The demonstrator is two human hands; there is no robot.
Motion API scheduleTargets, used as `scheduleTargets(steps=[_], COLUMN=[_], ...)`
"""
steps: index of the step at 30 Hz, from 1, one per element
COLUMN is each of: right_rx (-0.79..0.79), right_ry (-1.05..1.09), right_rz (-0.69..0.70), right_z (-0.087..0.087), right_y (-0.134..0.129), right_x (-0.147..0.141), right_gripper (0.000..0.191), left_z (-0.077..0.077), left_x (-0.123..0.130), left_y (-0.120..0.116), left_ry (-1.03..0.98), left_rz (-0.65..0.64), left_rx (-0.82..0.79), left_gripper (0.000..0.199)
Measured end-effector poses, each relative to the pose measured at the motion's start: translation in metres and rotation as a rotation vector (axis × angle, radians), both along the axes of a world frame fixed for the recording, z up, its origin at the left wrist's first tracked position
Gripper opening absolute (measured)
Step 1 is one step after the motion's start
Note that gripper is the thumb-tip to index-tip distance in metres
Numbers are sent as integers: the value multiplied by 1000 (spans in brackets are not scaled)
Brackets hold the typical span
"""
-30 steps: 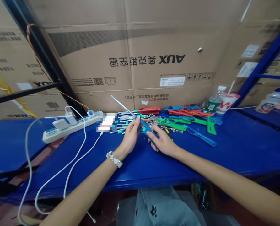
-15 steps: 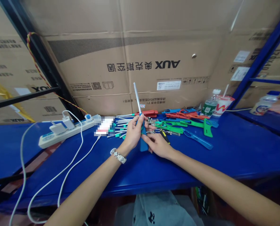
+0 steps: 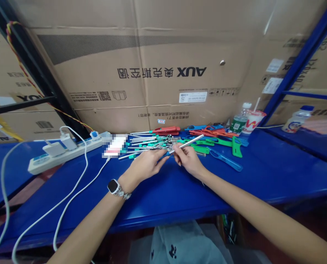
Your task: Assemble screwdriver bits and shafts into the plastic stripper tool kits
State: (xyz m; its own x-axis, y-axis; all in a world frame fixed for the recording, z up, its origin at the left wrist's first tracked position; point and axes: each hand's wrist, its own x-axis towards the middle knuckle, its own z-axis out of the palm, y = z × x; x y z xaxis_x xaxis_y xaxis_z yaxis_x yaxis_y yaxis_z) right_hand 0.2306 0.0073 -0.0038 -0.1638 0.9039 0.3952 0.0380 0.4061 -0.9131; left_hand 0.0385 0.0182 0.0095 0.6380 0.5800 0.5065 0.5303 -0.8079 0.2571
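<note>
Between my two hands is a long-necked lighter, its metal tube (image 3: 191, 141) pointing right and slightly up. My left hand (image 3: 144, 165) is closed around its blue handle, most of which is hidden by the fingers. With its fingertips, my right hand (image 3: 189, 161) pinches the lighter near the base of the tube. Just behind both hands lies a pile of metal tubes with green ends (image 3: 141, 148). Green handle shells (image 3: 202, 149) lie close behind my right hand, and a clear blue shell (image 3: 226, 160) rests farther right.
Red lighters (image 3: 166, 130) and orange-red shells (image 3: 211, 132) lie at the back. A green-labelled bottle (image 3: 238, 123), a paper cup (image 3: 253, 123) and a blue-capped bottle (image 3: 297, 120) stand right. On the left are a power strip (image 3: 67, 154), white cables and a blurred phone (image 3: 114, 146).
The lighter has swung from upright, handle down, to nearly level with its tube toward the right. My left wrist has turned, showing the watch face. The view has shifted slightly.
</note>
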Motion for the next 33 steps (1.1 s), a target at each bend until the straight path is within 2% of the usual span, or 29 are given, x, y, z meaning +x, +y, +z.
scheduleTargets(steps=[5, 11, 14, 18, 22, 29, 33], right_rx=[-20, -52, -54, -15, 26, 30, 90], right_ry=[40, 163, 173, 146, 138, 106, 85], right_rz=[37, 97, 116, 78, 18, -18, -18], right_z=[0, -1, -1, 0, 2, 3, 4], right_y=[-3, -3, -3, -4, -5, -5, -5], right_x=[-4, -5, -4, -5, -7, -8, -6], right_gripper=[47, 45, 45, 47, 49, 51, 46], left_z=[0, 3, 2, 2, 3, 5, 4], left_x=[0, 1, 0, 0, 3, 9, 12], left_y=[-4, -5, -5, -5, -9, -14, -14], left_ry=[-95, -185, -156, -106, -100, -249, -321], left_rz=[14, -31, -49, -34, 9, 0, 2], left_rx=[-51, -136, -117, -37, -27, -151, -229], left_gripper=[21, 15, 18, 21, 23, 10, 5])
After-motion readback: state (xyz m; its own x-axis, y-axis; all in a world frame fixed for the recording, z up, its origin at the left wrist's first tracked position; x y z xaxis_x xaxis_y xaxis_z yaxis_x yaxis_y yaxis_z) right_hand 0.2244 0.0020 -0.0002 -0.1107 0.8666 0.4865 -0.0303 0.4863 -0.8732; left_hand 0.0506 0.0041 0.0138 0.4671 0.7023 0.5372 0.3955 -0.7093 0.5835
